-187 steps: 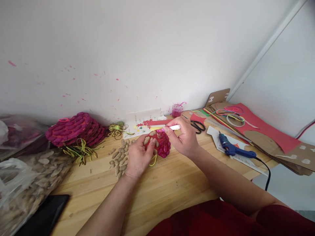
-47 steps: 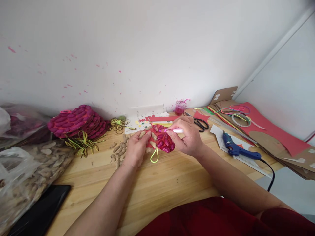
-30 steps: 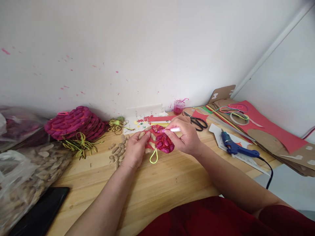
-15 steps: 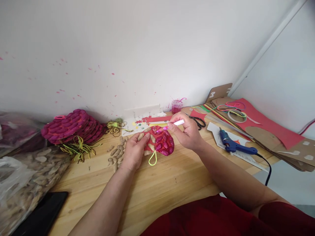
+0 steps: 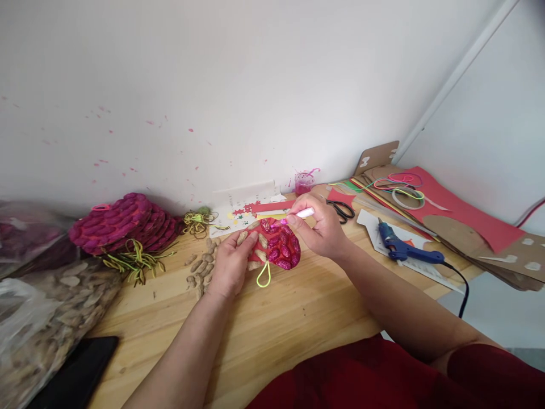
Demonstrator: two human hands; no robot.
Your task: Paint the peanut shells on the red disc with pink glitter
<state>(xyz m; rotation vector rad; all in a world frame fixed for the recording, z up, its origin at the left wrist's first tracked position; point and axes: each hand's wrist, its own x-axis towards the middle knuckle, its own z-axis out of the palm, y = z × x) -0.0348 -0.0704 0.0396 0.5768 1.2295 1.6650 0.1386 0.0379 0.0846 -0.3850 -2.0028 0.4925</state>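
Observation:
My left hand [image 5: 233,260] grips the left side of a red card [image 5: 279,257] covered with peanuts, its thumb lying on top. Peanuts on the card's right part are painted magenta, while those near my left thumb are still tan. A yellow-green cord loop [image 5: 264,276] hangs from the card's near edge. Pinched in my right hand [image 5: 317,224] is a white-handled paintbrush [image 5: 305,213], its pink tip on the peanuts at the card's far side. Loose unpainted peanuts [image 5: 203,266] lie left of my left hand.
A magenta peanut-covered stack [image 5: 123,224] and yellow-green cords [image 5: 136,261] stand left, behind a bag of peanuts [image 5: 55,324] and a black phone-like slab [image 5: 76,369]. A paint cup [image 5: 304,183] is by the wall. Scissors [image 5: 340,211], a blue glue gun [image 5: 406,247] and red card sheets [image 5: 464,210] lie right.
The brush and my right hand have shifted slightly left over the card. My left hand keeps its grip, and the camera view has turned a little.

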